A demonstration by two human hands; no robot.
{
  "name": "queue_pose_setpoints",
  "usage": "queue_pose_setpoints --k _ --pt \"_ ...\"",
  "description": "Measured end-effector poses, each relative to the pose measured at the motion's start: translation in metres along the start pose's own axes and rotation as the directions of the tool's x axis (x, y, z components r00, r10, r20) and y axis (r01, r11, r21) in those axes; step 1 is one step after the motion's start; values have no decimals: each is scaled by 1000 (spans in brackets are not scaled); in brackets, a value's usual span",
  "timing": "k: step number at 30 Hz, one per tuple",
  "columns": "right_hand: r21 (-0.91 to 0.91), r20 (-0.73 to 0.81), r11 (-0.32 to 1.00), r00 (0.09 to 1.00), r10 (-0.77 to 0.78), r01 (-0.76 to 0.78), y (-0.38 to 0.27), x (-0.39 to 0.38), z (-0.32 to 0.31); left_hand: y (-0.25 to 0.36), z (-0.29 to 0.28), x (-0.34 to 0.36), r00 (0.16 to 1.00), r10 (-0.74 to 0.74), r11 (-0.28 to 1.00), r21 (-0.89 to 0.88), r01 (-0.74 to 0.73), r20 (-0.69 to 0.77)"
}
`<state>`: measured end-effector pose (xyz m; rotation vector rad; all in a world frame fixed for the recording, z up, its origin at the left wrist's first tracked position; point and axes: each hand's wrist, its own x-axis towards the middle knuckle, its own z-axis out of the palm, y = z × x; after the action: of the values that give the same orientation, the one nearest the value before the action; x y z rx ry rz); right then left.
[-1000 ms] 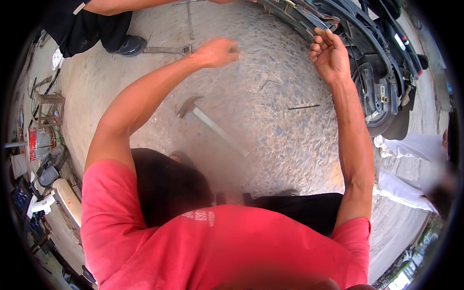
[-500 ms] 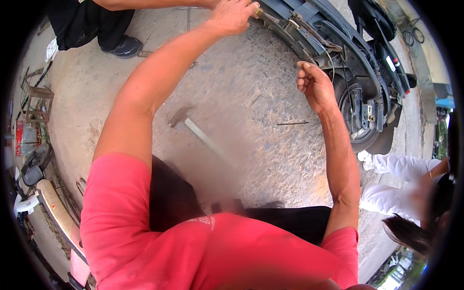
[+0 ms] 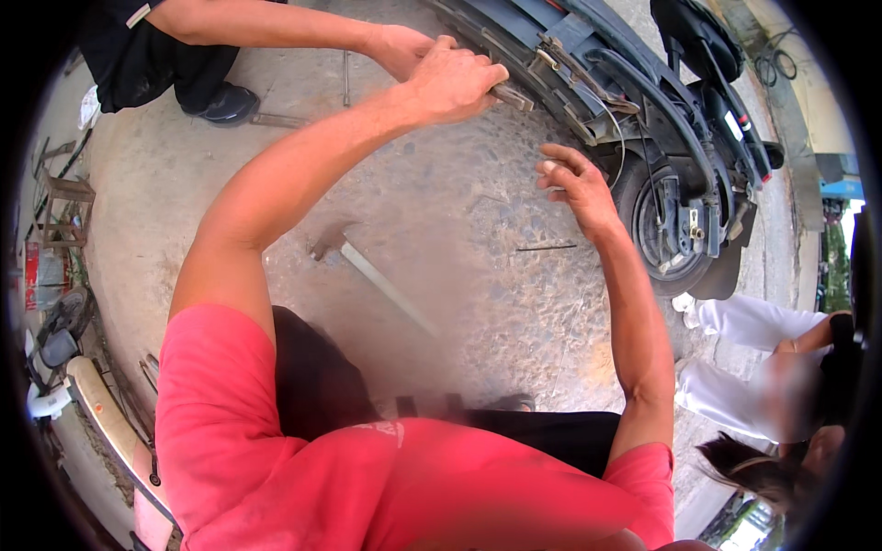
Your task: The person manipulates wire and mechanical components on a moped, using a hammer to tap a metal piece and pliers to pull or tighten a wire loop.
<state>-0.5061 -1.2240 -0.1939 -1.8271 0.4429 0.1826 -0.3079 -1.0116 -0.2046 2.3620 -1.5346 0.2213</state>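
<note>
Clearly, the left hand (image 3: 450, 84) has its grip clamped on a metal tool (image 3: 514, 95) pointing rightward (long axis sloping down).

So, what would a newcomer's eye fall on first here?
Probably the red shirt filling the bottom middle, then the dark, partly stripped motorbike at upper right. At top centre, the left hand grips a metal tool beside the bike. A pale-handled hammer lies just left of centre.

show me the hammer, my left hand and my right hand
Hammer (image 3: 381, 282): head view, on its pale handle
Left hand (image 3: 453, 84): head view, on its back
Right hand (image 3: 581, 190): head view, on its middle
</note>
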Motion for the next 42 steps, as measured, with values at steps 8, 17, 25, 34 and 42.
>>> queue_pose_setpoints --k 8,17,25,34,42 --pt "-91 163 977 971 -175 191 -7 17 55 48 6 -9 816 -333 29 -859 510 473" --pt "375 -15 925 998 68 -57 -12 29 90 26 24 -16 829 -238 -129 -863 489 506" --pt "330 -73 942 997 -35 57 8 53 93 42 60 -38 871 10 -523 -740 423 491" --pt "62 43 991 992 118 -120 -21 41 101 19 56 -15 731 -399 74 -775 628 554" --pt "48 53 991 991 121 -124 -37 43 100 7 36 -9 781 -423 255 -767 589 459"
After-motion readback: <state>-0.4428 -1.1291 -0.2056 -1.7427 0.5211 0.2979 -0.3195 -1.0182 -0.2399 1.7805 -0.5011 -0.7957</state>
